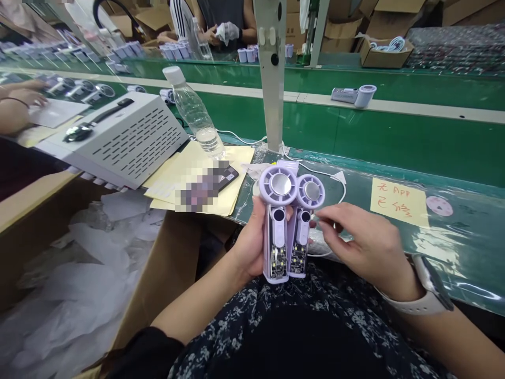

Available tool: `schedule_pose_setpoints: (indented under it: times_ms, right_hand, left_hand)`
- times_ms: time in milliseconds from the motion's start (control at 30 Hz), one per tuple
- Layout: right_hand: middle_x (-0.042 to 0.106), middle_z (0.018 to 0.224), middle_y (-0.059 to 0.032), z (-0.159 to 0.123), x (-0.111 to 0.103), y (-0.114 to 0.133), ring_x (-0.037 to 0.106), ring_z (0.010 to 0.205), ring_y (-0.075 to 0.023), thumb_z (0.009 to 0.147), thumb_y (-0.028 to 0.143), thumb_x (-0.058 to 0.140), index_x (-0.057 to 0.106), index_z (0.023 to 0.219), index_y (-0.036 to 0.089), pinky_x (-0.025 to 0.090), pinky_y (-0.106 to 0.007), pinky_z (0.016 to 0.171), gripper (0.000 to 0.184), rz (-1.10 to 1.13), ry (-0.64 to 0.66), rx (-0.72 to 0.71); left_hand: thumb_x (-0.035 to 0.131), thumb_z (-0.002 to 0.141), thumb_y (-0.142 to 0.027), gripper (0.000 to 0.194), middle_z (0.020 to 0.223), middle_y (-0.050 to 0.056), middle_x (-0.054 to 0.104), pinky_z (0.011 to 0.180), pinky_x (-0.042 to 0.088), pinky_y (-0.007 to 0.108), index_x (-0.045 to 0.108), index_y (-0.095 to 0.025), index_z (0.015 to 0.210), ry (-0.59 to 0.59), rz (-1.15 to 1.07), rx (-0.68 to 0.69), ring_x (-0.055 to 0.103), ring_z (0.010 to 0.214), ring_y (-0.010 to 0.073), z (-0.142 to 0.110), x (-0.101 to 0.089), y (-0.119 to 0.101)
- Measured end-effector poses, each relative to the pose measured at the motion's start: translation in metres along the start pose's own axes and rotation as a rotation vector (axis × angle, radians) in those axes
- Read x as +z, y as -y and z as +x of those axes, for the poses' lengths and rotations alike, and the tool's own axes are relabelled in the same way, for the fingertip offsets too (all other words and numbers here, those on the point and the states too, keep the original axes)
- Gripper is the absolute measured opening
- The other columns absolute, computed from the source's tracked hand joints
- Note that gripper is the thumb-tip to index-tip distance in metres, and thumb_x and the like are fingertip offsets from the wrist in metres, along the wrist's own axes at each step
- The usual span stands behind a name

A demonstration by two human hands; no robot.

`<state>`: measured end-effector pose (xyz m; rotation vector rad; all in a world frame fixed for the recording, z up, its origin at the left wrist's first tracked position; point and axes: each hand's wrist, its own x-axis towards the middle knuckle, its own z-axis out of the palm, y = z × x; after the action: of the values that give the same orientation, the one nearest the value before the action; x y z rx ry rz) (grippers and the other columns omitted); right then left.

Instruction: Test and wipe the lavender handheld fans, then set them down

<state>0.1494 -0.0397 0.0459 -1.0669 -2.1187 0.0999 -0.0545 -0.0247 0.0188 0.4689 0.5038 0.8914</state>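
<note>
My left hand [252, 239] is wrapped around two lavender handheld fans side by side. The larger-looking fan [279, 226] is on the left, and the second fan [303, 231] leans against it on the right. Both have round slotted heads with silver centres, and circuit boards show in the lower handles. Beside the right-hand fan is my right hand [359, 237], its fingers loosely bent, with a gap between thumb and index finger and nothing visible in them. Another lavender part [288, 167] shows just behind the fan heads, mostly hidden.
A cardboard box [145, 284] of white wrapping stands at left, below a grey metal case [138, 137]. A water bottle [197, 116] and phone [229, 176] rest on yellow paper. Beyond a post [272, 79], a fan [355, 96] lies on the line. A handwritten note [400, 202] is at right. Co-workers sit nearby.
</note>
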Motion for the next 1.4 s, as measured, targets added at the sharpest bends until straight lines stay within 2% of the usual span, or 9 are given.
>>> schedule_pose_setpoints:
  times_ms: [133, 433, 633, 733, 933, 1033, 1167, 1333, 1400]
  right_hand:
    - [0.076, 0.09, -0.0086, 0.008, 0.002, -0.005, 0.071, 0.078, -0.0206, 0.099, 0.01, 0.056, 0.067, 0.1, 0.015, 0.054, -0.033, 0.068, 0.012, -0.055, 0.094, -0.204]
    - [0.073, 0.08, -0.0104, 0.014, -0.008, -0.007, 0.063, 0.061, -0.0204, 0.1, 0.008, 0.05, 0.069, 0.09, 0.01, 0.045, -0.034, 0.054, 0.022, -0.221, 0.208, -0.386]
    - [0.067, 0.07, -0.0075, 0.02, -0.009, -0.007, 0.058, 0.055, -0.0203, 0.096, 0.004, 0.05, 0.067, 0.078, 0.013, 0.039, -0.035, 0.051, 0.027, -0.297, 0.232, -0.509]
    - [0.066, 0.069, -0.0079, 0.019, -0.006, -0.01, 0.057, 0.054, -0.0199, 0.097, 0.005, 0.05, 0.066, 0.078, 0.013, 0.039, -0.035, 0.051, 0.026, -0.279, 0.205, -0.508]
    - [0.061, 0.064, -0.004, 0.013, 0.002, -0.01, 0.053, 0.054, -0.0175, 0.098, 0.008, 0.05, 0.063, 0.077, 0.014, 0.041, -0.034, 0.053, 0.025, -0.201, 0.099, -0.367]
    - [0.067, 0.074, -0.0058, 0.009, 0.003, -0.009, 0.06, 0.063, -0.0174, 0.1, 0.009, 0.049, 0.064, 0.088, 0.012, 0.046, -0.031, 0.06, 0.02, -0.144, 0.101, -0.295]
    - [0.073, 0.091, -0.0109, 0.006, 0.001, -0.012, 0.068, 0.078, -0.0194, 0.103, 0.016, 0.05, 0.065, 0.104, 0.009, 0.052, -0.03, 0.07, 0.017, -0.099, 0.147, -0.296]
    - [0.065, 0.073, -0.0068, 0.009, 0.004, -0.01, 0.058, 0.059, -0.0185, 0.103, 0.013, 0.046, 0.063, 0.088, 0.013, 0.044, -0.033, 0.055, 0.022, -0.184, 0.173, -0.348]
    - [0.06, 0.066, -0.0042, 0.008, 0.008, -0.005, 0.054, 0.055, -0.0182, 0.1, 0.01, 0.047, 0.061, 0.082, 0.015, 0.042, -0.034, 0.052, 0.024, -0.227, 0.129, -0.36]
  left_hand:
    - [0.065, 0.074, -0.081, 0.065, 0.078, 0.005, 0.069, 0.074, 0.063, 0.034, 0.064, -0.017, 0.083, -0.033, -0.015, -0.062, 0.071, 0.072, 0.0199, -0.003, 0.004, 0.002]
    - [0.067, 0.079, -0.074, 0.06, 0.075, 0.005, 0.073, 0.074, 0.062, 0.031, 0.069, -0.014, 0.085, -0.033, -0.031, -0.049, 0.071, 0.07, 0.0184, -0.004, -0.003, 0.009]
    - [0.072, 0.072, -0.076, 0.063, 0.083, 0.008, 0.077, 0.084, 0.062, 0.036, 0.068, -0.014, 0.084, -0.034, -0.001, -0.054, 0.076, 0.087, 0.0265, -0.003, -0.001, 0.011]
    - [0.071, 0.073, -0.076, 0.063, 0.089, 0.009, 0.077, 0.086, 0.062, 0.037, 0.067, -0.014, 0.084, -0.031, -0.016, -0.071, 0.075, 0.093, 0.0277, -0.003, 0.002, 0.01]
    - [0.07, 0.073, -0.077, 0.064, 0.089, 0.008, 0.075, 0.078, 0.063, 0.034, 0.066, -0.014, 0.085, -0.093, -0.029, -0.083, 0.074, 0.083, 0.024, -0.005, 0.005, 0.005]
    - [0.064, 0.078, -0.078, 0.066, 0.089, 0.009, 0.075, 0.075, 0.064, 0.034, 0.068, -0.014, 0.09, -0.116, -0.036, -0.111, 0.074, 0.079, 0.0225, -0.006, 0.007, 0.004]
    - [0.06, 0.082, -0.077, 0.064, 0.095, 0.01, 0.076, 0.078, 0.063, 0.035, 0.068, -0.014, 0.097, -0.136, -0.041, -0.105, 0.074, 0.086, 0.0242, -0.005, 0.007, 0.004]
    - [0.064, 0.077, -0.079, 0.065, 0.088, 0.009, 0.075, 0.081, 0.063, 0.038, 0.064, -0.015, 0.086, -0.094, -0.035, -0.114, 0.075, 0.086, 0.0266, -0.004, 0.004, 0.007]
    - [0.064, 0.079, -0.078, 0.063, 0.084, 0.008, 0.074, 0.08, 0.063, 0.036, 0.065, -0.015, 0.086, -0.089, -0.038, -0.096, 0.075, 0.084, 0.0251, -0.004, 0.003, 0.008]
